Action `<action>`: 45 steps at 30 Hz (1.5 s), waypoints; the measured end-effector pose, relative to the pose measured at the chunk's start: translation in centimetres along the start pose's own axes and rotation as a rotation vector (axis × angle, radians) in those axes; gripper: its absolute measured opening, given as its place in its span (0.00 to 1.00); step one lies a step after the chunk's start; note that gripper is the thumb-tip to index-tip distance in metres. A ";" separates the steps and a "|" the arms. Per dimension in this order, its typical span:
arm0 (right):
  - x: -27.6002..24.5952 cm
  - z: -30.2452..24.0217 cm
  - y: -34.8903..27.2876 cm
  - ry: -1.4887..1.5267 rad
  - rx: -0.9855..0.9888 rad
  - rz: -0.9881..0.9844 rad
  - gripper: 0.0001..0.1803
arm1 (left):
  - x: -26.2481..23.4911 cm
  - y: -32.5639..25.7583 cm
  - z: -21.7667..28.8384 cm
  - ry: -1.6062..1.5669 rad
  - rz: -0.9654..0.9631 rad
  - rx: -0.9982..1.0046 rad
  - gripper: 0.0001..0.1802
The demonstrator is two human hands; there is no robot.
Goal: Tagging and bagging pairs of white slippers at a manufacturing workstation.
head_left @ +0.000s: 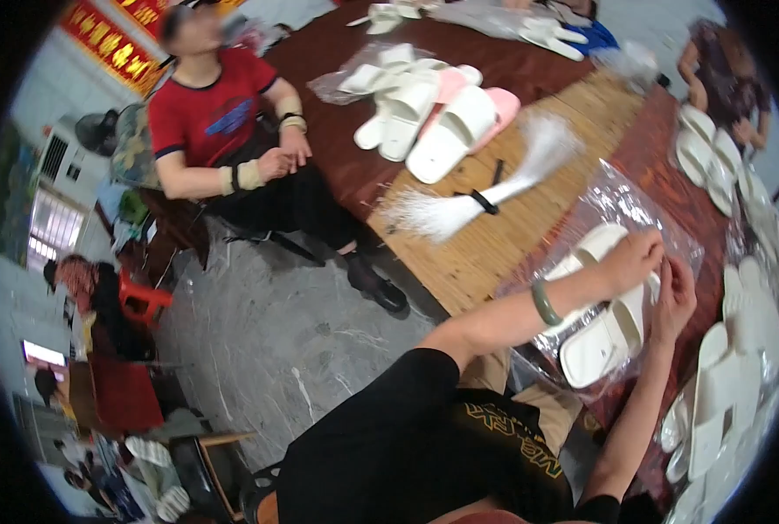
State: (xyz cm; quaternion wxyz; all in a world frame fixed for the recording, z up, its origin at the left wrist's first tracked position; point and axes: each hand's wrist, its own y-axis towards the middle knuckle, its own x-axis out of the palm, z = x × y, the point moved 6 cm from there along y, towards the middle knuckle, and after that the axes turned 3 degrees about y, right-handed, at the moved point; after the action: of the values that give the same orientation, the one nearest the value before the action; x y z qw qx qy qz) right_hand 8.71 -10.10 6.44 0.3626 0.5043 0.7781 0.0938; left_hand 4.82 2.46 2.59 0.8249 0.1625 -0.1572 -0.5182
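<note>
Your left hand (636,262) and right hand (676,301) nearly meet at right of centre in the frame, both curled, though what they grip cannot be made out, above white slippers (586,354) framed by a clear plastic bag (634,196) on the counter (459,262).

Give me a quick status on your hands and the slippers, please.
Left hand, right hand: close together, grip unclear. White slippers by them: amid clear plastic. Bundle of white strands: off to the left, apart from both hands.

The left forearm (505,312) hides part of one white slipper (602,239).
</note>
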 end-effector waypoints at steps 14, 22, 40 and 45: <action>10.9 2.0 -3.9 0.533 0.448 0.227 0.12 | -11.3 -2.0 -1.0 -0.201 0.152 -0.243 0.06; 11.6 4.3 -4.8 0.949 0.599 0.229 0.05 | -7.7 0.3 5.3 -0.496 -0.155 -0.217 0.10; 11.9 0.7 -4.1 0.166 0.231 -0.153 0.20 | -16.7 -7.6 28.4 -1.259 -0.842 0.181 0.06; 11.3 -1.4 -3.7 -0.178 0.010 -0.432 0.32 | -19.8 -11.8 20.7 -0.273 -0.520 0.234 0.10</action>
State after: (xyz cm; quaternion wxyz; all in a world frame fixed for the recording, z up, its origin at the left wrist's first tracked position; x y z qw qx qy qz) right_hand 2.57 -1.88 0.24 0.4387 0.3341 0.8335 -0.0348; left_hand -21.69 13.38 14.31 0.6118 0.2202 -0.2782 -0.7069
